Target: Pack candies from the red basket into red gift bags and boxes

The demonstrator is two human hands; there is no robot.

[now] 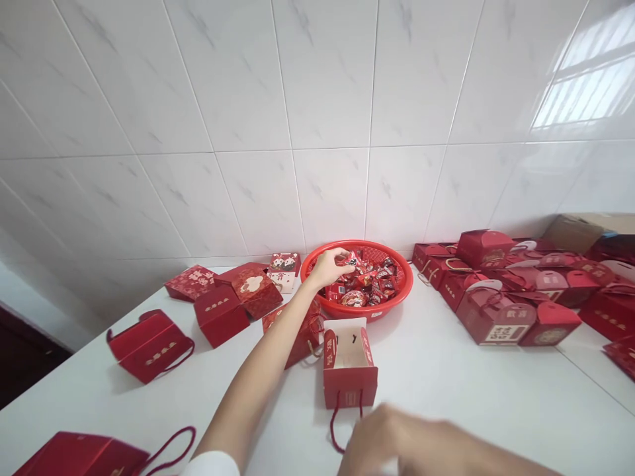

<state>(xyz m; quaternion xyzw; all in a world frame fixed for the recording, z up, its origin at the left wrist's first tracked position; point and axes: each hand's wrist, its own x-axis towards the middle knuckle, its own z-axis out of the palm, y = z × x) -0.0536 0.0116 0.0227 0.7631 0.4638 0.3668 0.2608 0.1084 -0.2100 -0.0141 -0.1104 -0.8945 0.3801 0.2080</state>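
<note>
My left hand point(330, 269) reaches over the left rim of a red plastic basket point(407, 281). Its thumb and fingers close on a red wrapped candy point(351, 260), above a heap of other wrapped candies point(364, 281). In front of the basket stands an open red gift box point(350, 387), its pale inside bare in the part I can see and a dark red cord hanging from its front. Low in the view, my right hand point(389, 439) is bent near that cord. It is blurred and its fingertips are out of sight, so whether it holds anything is unclear.
Several red boxes point(215, 311) stand left of the basket, with a corded box point(150, 345) farther left. Another box point(84, 456) is cut off at the lower left. Packed rows of handled boxes point(496, 314) fill the right, before a cardboard carton point(570, 231). A tiled wall point(327, 99) backs the white table.
</note>
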